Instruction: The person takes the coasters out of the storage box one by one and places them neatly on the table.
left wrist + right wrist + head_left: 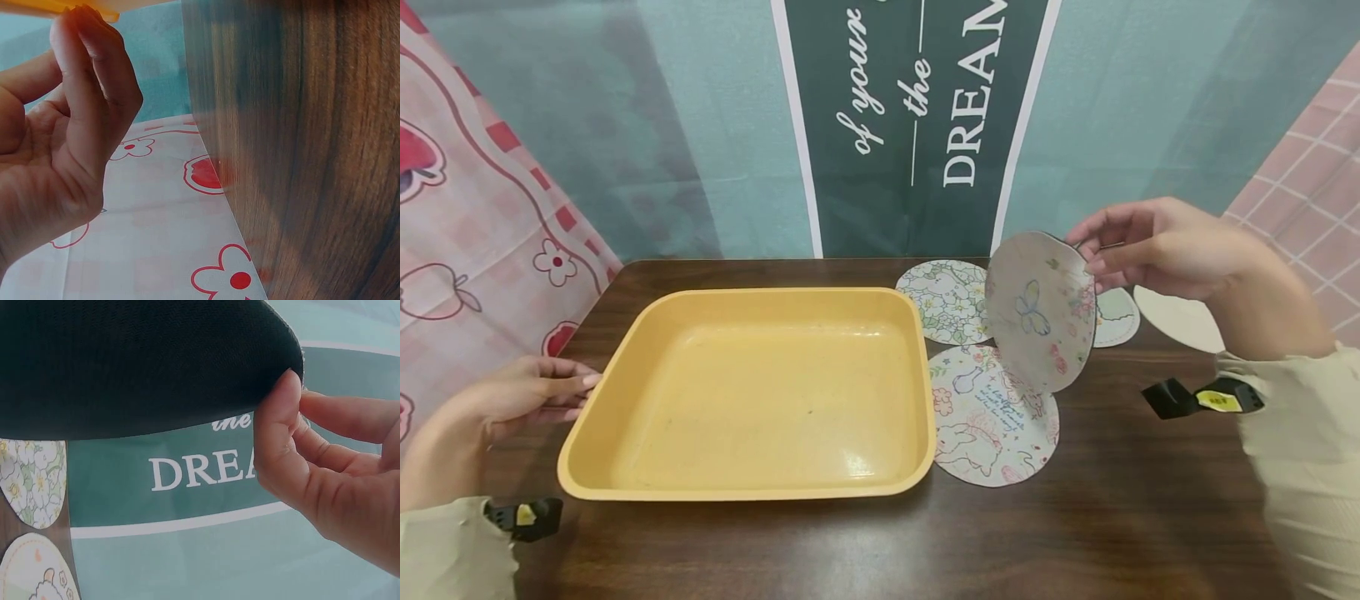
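Observation:
My left hand (538, 393) pinches the left rim of a yellow tray (820, 490); in the left wrist view, the fingers (106, 62) meet at the tray's edge (31, 7). Nothing lies inside the tray. My right hand (1165, 246) pinches the right edge of a round coaster (1041, 321) between thumb and fingers. Its printed face, with a butterfly and flowers, shows in the head view, and its dark underside (144, 369) fills the top of the right wrist view. Held up on edge, it overlaps a coaster with pink drawings and blue writing (973, 450).
A green floral coaster (943, 304) lies behind the tray's right corner. Farther right are a small pale green coaster (1116, 321) and a cream disc (1180, 315) partly behind the right wrist. A brown wooden table (1075, 533) meets a fabric backdrop (722, 100).

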Demonstrator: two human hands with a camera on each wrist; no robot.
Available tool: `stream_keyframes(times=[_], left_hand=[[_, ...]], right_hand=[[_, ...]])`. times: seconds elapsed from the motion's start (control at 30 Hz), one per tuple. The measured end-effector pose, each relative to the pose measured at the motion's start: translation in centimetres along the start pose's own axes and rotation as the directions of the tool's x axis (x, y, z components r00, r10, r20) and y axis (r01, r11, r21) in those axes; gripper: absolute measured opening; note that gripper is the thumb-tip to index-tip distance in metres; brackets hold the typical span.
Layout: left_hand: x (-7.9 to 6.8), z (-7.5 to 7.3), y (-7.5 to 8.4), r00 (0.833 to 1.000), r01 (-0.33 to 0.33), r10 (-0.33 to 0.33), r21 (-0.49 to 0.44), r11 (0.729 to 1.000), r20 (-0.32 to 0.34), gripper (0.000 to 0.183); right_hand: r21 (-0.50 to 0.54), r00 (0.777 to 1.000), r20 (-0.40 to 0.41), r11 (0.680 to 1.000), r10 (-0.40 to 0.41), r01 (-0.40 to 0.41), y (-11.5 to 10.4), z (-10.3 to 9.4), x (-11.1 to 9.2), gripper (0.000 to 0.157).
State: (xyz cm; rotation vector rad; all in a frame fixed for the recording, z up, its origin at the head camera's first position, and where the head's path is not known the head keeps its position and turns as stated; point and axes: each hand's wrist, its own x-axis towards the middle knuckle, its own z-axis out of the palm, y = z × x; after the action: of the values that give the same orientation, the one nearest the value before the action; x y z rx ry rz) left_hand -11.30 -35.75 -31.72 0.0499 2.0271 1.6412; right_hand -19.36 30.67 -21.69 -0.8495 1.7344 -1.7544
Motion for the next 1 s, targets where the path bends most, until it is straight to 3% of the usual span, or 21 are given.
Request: stream_keyframes(times=[0.4, 1.0], left_hand=[[-0.1, 0.1, 0.6, 0.998, 0.032, -0.030, 0.049, 0.998, -0.046, 0.024], [-0.1, 0.0, -0.5, 0.999, -0.039, 0.042, -0.066, 0.997, 0.034, 0.026]], right_hand=[[0.059, 0.999, 0.019, 0.998, -0.032, 0.030, 1.1, -1.1, -2.2, 0.045], [0.108, 0.999, 0.019, 0.993, -0.043, 0.041, 2.7, -2.3, -4.7, 0.044]])
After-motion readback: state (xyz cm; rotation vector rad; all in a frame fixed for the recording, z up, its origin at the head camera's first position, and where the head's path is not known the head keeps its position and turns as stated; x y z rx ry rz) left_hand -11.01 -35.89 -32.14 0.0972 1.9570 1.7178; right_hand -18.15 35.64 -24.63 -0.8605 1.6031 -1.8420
